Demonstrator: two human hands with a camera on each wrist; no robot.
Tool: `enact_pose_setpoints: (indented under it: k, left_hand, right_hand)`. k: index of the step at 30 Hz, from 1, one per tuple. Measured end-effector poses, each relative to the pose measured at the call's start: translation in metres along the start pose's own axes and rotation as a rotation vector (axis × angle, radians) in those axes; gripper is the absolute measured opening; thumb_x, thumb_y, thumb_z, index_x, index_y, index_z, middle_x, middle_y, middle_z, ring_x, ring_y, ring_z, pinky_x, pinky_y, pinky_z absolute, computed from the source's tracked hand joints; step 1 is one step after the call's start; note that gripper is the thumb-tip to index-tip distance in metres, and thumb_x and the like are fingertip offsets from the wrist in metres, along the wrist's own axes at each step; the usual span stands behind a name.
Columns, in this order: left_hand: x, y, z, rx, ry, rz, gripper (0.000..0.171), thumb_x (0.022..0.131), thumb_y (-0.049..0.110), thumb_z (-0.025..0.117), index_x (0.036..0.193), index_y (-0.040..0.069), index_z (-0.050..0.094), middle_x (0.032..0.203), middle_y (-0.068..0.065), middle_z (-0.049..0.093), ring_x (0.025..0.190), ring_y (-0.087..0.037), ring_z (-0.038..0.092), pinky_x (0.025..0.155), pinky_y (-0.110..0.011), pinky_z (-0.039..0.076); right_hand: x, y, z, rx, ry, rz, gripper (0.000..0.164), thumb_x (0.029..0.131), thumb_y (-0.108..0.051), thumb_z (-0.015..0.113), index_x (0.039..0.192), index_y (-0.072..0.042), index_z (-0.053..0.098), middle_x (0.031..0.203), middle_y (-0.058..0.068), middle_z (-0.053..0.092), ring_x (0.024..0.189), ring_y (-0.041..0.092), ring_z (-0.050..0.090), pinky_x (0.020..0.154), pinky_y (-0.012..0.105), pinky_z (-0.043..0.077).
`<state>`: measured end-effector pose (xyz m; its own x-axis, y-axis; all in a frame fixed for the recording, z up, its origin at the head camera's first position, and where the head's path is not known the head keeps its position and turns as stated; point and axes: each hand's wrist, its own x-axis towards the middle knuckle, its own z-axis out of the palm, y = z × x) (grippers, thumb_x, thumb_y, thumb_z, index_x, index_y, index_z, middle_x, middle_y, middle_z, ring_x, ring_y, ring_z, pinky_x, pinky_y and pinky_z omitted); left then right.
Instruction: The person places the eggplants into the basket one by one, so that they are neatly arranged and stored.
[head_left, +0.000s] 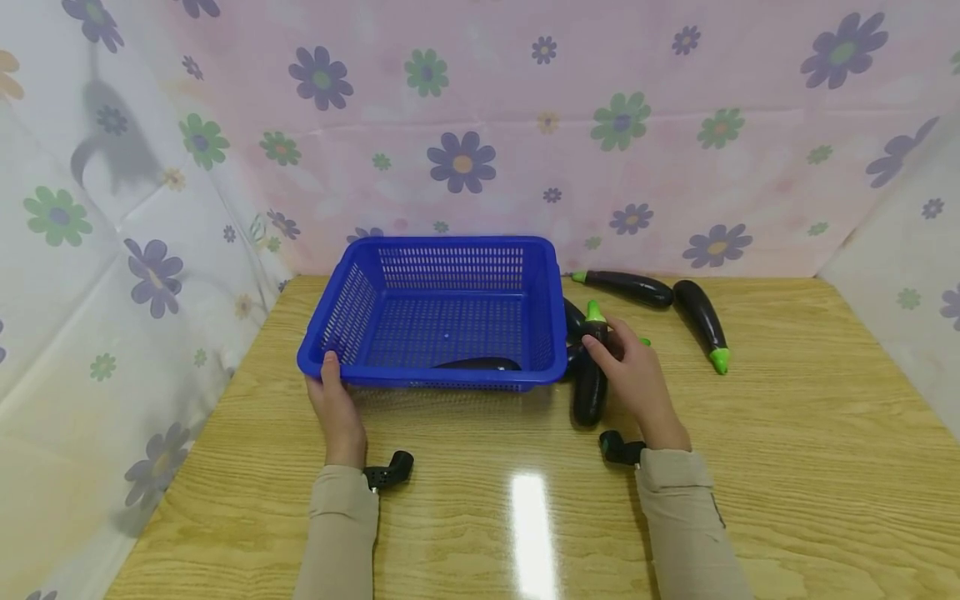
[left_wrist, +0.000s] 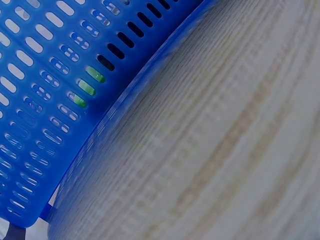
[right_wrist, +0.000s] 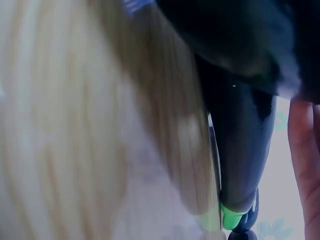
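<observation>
A blue slotted plastic basket stands on the table, and my left hand grips its front left rim with the thumb over the top. Inside, along the front wall, lies one dark eggplant, partly hidden by the rim; its green cap shows through the slots in the left wrist view. Right of the basket, my right hand holds another eggplant between thumb and fingers, green cap pointing away from me. Beneath and behind it are more eggplants, partly covered. The right wrist view shows one of these eggplants close up.
Farther right, one eggplant lies near the back edge, with another eggplant angled beside it. The wooden table meets a flower-print cloth behind and at both sides.
</observation>
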<state>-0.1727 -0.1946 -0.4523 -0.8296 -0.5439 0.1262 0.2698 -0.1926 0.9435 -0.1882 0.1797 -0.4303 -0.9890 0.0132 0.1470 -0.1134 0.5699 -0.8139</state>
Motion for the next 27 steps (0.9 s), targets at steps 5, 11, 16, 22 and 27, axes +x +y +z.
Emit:
enact_pose_setpoints:
  k: [5, 11, 16, 22, 27]
  left_hand:
    - [0.001, 0.000, 0.000, -0.010, 0.001, 0.009, 0.050, 0.088, 0.041, 0.050, 0.132, 0.022, 0.034, 0.132, -0.003, 0.040, 0.121, -0.016, 0.036, 0.101, -0.026, 0.026]
    - [0.001, 0.000, 0.000, -0.011, 0.002, 0.002, 0.050, 0.088, 0.041, 0.050, 0.132, 0.023, 0.035, 0.131, -0.002, 0.040, 0.121, -0.015, 0.037, 0.101, -0.026, 0.026]
    - [0.000, 0.000, 0.000, -0.008, 0.001, -0.005, 0.050, 0.088, 0.041, 0.050, 0.133, 0.024, 0.034, 0.132, -0.002, 0.040, 0.121, -0.014, 0.036, 0.101, -0.026, 0.026]
    - [0.001, -0.001, 0.000, -0.007, -0.008, -0.005, 0.051, 0.088, 0.042, 0.050, 0.133, 0.025, 0.033, 0.132, 0.000, 0.039, 0.121, -0.014, 0.035, 0.102, -0.026, 0.025]
    - [0.001, -0.001, 0.000, -0.004, -0.004, -0.016, 0.051, 0.088, 0.043, 0.050, 0.133, 0.026, 0.033, 0.132, 0.000, 0.040, 0.121, -0.014, 0.036, 0.101, -0.026, 0.026]
  right_hand:
    - [0.000, -0.001, -0.002, 0.000, -0.002, 0.008, 0.062, 0.085, -0.053, 0.048, 0.135, -0.017, 0.038, 0.120, 0.017, 0.053, 0.105, 0.029, 0.053, 0.088, 0.047, 0.041]
    - [-0.003, -0.001, -0.006, 0.025, 0.050, 0.014, 0.060, 0.087, -0.052, 0.045, 0.135, -0.016, 0.036, 0.117, 0.020, 0.054, 0.104, 0.032, 0.052, 0.089, 0.050, 0.039]
    - [-0.003, -0.002, -0.007, 0.057, 0.070, 0.011, 0.056, 0.089, -0.051, 0.041, 0.136, -0.020, 0.035, 0.112, 0.017, 0.057, 0.099, 0.029, 0.054, 0.085, 0.048, 0.042]
    - [-0.003, -0.013, -0.008, 0.042, 0.081, -0.025, 0.055, 0.091, -0.049, 0.037, 0.137, -0.020, 0.033, 0.114, 0.017, 0.056, 0.099, 0.031, 0.052, 0.084, 0.049, 0.042]
    - [-0.004, -0.027, -0.009, 0.098, 0.122, -0.031, 0.052, 0.091, -0.048, 0.037, 0.135, -0.020, 0.036, 0.109, 0.015, 0.057, 0.091, 0.025, 0.052, 0.077, 0.041, 0.044]
